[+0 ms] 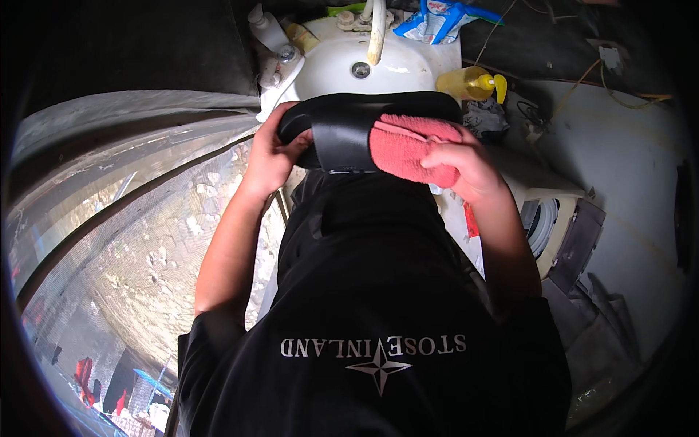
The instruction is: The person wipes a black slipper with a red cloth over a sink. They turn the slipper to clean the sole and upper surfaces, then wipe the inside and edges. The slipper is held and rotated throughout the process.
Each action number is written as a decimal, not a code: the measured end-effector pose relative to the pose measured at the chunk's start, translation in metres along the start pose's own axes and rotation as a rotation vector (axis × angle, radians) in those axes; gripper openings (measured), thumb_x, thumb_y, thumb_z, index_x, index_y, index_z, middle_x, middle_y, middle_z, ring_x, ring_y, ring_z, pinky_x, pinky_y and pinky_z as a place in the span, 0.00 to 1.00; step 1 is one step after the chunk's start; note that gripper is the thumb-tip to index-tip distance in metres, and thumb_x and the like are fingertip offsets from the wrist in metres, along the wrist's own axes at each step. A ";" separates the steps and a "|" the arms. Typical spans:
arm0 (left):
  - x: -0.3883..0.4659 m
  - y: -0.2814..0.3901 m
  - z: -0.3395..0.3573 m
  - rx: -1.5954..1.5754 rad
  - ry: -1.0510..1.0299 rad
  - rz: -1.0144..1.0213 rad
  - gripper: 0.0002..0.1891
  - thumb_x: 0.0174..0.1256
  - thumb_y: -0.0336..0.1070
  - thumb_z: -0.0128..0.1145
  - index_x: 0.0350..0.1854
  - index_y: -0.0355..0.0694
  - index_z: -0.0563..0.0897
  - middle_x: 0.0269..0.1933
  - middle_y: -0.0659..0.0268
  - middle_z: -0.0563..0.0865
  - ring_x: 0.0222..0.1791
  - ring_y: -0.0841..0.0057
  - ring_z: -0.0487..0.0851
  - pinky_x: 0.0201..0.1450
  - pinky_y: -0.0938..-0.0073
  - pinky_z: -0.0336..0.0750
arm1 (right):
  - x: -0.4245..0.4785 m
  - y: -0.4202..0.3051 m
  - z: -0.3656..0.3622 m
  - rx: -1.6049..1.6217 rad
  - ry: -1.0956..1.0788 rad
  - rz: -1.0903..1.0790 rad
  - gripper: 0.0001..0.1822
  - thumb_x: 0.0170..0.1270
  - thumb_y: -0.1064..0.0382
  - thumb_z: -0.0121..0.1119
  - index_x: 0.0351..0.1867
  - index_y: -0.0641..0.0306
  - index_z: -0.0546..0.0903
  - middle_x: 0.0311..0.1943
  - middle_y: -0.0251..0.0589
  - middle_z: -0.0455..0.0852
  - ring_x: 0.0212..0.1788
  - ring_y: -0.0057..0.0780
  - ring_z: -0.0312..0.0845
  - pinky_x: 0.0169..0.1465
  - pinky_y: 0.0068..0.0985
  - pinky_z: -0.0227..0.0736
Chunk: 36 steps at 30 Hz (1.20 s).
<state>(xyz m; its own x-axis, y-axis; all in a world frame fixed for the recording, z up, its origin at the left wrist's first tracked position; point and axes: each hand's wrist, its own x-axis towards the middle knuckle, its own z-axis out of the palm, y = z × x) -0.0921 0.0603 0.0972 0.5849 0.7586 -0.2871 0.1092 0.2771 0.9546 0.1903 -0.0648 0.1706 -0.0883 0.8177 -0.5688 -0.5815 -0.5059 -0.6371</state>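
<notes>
A black slide sandal with a broad smooth strap lies crosswise before me, in front of the sink. My left hand grips one end of it, with the thumb over the footbed by the strap. In my right hand is a folded pink terry cloth, pressed against the sandal's other half, right of the strap. The cloth hides part of the footbed. Some fingers of both hands are out of sight behind the sandal and the cloth.
Beyond the sandal is a white washbasin with a faucet. A yellow pump bottle lies at its right, a blue and white packet behind. A white pump bottle is at the left. A front-loading washing machine stands at right.
</notes>
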 end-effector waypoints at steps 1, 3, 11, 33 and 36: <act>0.001 0.001 0.005 -0.006 0.003 -0.007 0.21 0.78 0.23 0.65 0.69 0.35 0.76 0.54 0.65 0.89 0.57 0.79 0.86 0.66 0.75 0.78 | 0.002 0.002 0.001 0.001 0.019 -0.005 0.31 0.57 0.77 0.59 0.67 0.75 0.83 0.57 0.47 0.92 0.59 0.35 0.89 0.66 0.32 0.82; 0.003 0.005 0.007 0.013 -0.031 -0.042 0.21 0.78 0.22 0.64 0.69 0.34 0.76 0.54 0.65 0.89 0.57 0.79 0.86 0.66 0.75 0.78 | 0.008 0.005 0.001 -0.005 0.005 0.064 0.32 0.55 0.78 0.61 0.67 0.74 0.83 0.56 0.47 0.92 0.57 0.33 0.90 0.65 0.32 0.82; -0.001 -0.005 -0.010 -0.030 -0.005 -0.024 0.21 0.78 0.23 0.65 0.68 0.33 0.76 0.55 0.65 0.89 0.58 0.79 0.85 0.66 0.75 0.78 | -0.002 -0.008 0.001 -0.057 0.029 0.018 0.29 0.55 0.77 0.61 0.63 0.73 0.85 0.53 0.44 0.92 0.53 0.29 0.89 0.60 0.31 0.83; -0.005 -0.024 -0.024 -0.131 0.054 -0.032 0.21 0.75 0.22 0.67 0.67 0.35 0.79 0.53 0.67 0.90 0.55 0.80 0.86 0.64 0.75 0.78 | -0.017 -0.001 -0.005 -0.109 -0.019 -0.052 0.38 0.51 0.78 0.59 0.71 0.79 0.78 0.66 0.54 0.88 0.64 0.40 0.87 0.69 0.36 0.80; -0.011 -0.044 -0.042 -0.156 0.147 -0.065 0.21 0.73 0.22 0.67 0.66 0.34 0.80 0.53 0.65 0.90 0.54 0.79 0.87 0.64 0.75 0.79 | -0.044 -0.039 -0.003 -0.089 0.068 -0.241 0.39 0.55 0.77 0.58 0.75 0.79 0.74 0.69 0.54 0.85 0.67 0.41 0.85 0.72 0.37 0.77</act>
<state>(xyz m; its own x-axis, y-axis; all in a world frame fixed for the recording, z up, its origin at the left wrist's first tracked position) -0.1374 0.0643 0.0550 0.4563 0.8108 -0.3666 0.0104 0.4071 0.9133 0.2195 -0.0817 0.2188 0.1004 0.8986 -0.4272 -0.5053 -0.3238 -0.7999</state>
